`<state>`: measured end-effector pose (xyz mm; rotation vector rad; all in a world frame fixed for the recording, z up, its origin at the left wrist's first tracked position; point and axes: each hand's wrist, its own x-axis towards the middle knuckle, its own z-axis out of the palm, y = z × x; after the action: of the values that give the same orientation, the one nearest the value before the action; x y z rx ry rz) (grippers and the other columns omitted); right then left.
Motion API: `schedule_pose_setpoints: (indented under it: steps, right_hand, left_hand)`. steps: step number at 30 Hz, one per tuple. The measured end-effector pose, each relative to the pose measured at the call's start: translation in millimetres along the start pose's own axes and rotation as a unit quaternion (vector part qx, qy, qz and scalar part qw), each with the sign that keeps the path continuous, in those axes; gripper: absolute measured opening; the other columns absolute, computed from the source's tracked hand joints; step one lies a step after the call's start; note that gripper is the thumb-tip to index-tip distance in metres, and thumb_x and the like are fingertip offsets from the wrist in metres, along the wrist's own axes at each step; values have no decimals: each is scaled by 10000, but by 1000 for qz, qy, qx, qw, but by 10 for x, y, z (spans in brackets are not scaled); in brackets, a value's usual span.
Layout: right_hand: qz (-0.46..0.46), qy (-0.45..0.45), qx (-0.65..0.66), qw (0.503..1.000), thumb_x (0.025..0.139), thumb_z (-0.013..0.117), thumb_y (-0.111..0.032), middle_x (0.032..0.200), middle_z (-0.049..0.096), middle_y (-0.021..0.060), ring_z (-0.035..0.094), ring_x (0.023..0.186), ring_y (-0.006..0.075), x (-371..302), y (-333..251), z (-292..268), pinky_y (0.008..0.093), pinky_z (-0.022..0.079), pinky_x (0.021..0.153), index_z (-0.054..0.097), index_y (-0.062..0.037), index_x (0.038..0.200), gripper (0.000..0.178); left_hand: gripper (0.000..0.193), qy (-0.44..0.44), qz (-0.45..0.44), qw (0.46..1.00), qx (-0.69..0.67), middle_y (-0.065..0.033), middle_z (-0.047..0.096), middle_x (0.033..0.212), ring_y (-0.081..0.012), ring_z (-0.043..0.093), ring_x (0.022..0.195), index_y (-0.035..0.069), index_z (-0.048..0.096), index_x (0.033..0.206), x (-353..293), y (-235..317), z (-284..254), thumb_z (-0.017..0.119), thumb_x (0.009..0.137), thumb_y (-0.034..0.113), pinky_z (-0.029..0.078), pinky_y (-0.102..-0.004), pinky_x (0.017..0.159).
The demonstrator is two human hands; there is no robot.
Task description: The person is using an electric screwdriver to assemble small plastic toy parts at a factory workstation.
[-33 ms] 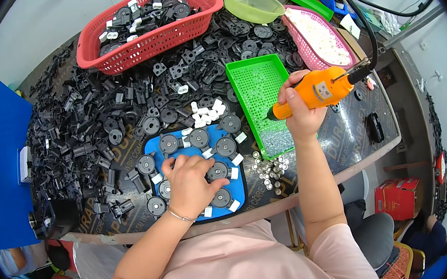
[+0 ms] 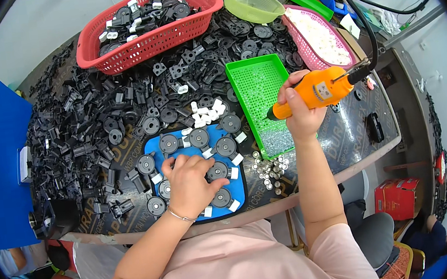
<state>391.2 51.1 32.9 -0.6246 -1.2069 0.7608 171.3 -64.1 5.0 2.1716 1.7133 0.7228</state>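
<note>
My right hand (image 2: pixel 303 110) is wrapped round an orange electric screwdriver (image 2: pixel 324 88). The tool's dark nose points left, over a green perforated tray (image 2: pixel 239 80) with small silvery screws (image 2: pixel 278 140) massed at its near end. My left hand (image 2: pixel 191 182) lies palm down over a blue fixture board (image 2: pixel 150 146), fingers bent and thumb apart, hiding whatever is beneath the palm. Round black wheel-like parts (image 2: pixel 226 147) with white tabs (image 2: pixel 237 160) sit in rows on the board. One such black part (image 2: pixel 217 170) is right beside my left thumb.
Loose black plastic parts (image 2: pixel 69 123) heap across the table's left and back. A red basket (image 2: pixel 153 44) of parts, a yellow-green colander (image 2: pixel 253 5) and a pink basket (image 2: pixel 309 49) of white pieces stand behind. White pieces (image 2: pixel 207 115) and small metal cylinders (image 2: pixel 271 172) lie near the board.
</note>
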Motion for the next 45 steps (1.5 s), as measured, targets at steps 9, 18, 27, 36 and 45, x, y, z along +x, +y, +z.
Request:
schedule_pose_setpoints:
  steps: [9,18,27,36,45]
  right_hand:
    - [11,-19,2,1000,788,568,17,865,504,91,524,630,161,11,-30,-12,285,450,592,483,-18,958,193]
    - [2,-186,113,976,796,647,-101,893,477,112,540,619,167,-252,-530,547,277,470,564,475,-4,958,255]
    - [53,-249,77,964,760,648,-35,873,472,107,553,635,154,-476,-415,842,254,468,587,487,-8,919,228]
    - [82,-284,101,950,719,634,26,845,484,97,542,637,147,-493,-364,902,253,469,576,498,-29,862,205]
    - [80,-280,181,939,711,737,-154,836,483,71,534,645,156,-308,-406,804,257,464,558,508,-58,882,303]
  left_hand:
    - [438,3,5,1000,-4,-9,606,806,-219,510,864,91,705,866,6,-16,15,819,539,359,261,-434,910]
    - [430,5,3,1000,-18,7,597,805,-209,504,866,109,700,883,-5,-55,0,820,547,350,255,-458,925]
    - [425,10,2,1000,-10,15,605,815,-202,516,880,125,695,882,-13,-82,62,813,555,368,261,-475,923]
    - [396,6,-10,1000,-7,23,610,846,-198,515,915,142,691,864,-8,-81,73,815,556,358,258,-483,928]
    - [384,2,-16,1000,-8,14,616,833,-193,518,933,141,691,843,-53,-105,47,809,559,372,264,-493,933]
